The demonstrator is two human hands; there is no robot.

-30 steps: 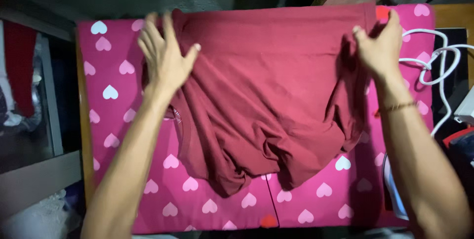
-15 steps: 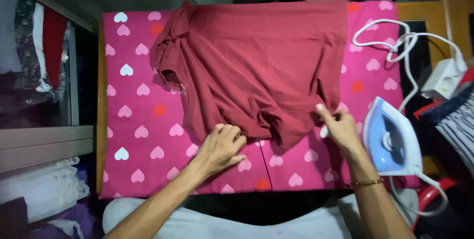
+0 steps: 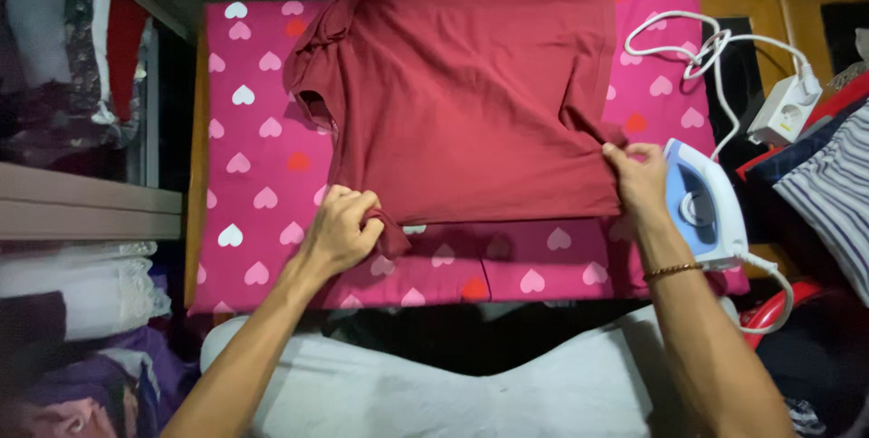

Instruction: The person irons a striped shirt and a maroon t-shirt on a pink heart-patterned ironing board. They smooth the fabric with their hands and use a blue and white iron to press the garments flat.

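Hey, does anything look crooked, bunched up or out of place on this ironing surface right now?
Mostly tidy. The maroon shirt lies fairly flat, but its sleeve area at the upper left is bunched, and the near-left corner is gathered in the left hand. The right hand pinches the near-right corner. The white cord lies in a tangled loop.

No packages, labels, signs or screens in view.
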